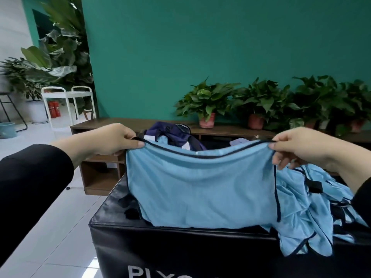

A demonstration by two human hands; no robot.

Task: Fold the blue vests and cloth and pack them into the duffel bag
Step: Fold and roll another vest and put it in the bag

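My left hand (118,140) and right hand (295,146) each pinch a top corner of the blue vest (200,183), holding it flat so I can fold it.

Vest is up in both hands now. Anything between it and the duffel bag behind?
Nothing visible does. The left hand and right hand pinch the vest by its top edge; the dark duffel bag sits just behind it.

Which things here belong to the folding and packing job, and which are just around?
Job: light blue vest with dark trim, held by left hand and right hand; heap of blue vests; navy duffel bag.
Around: potted green plants; white metal cart; red fire extinguishers.
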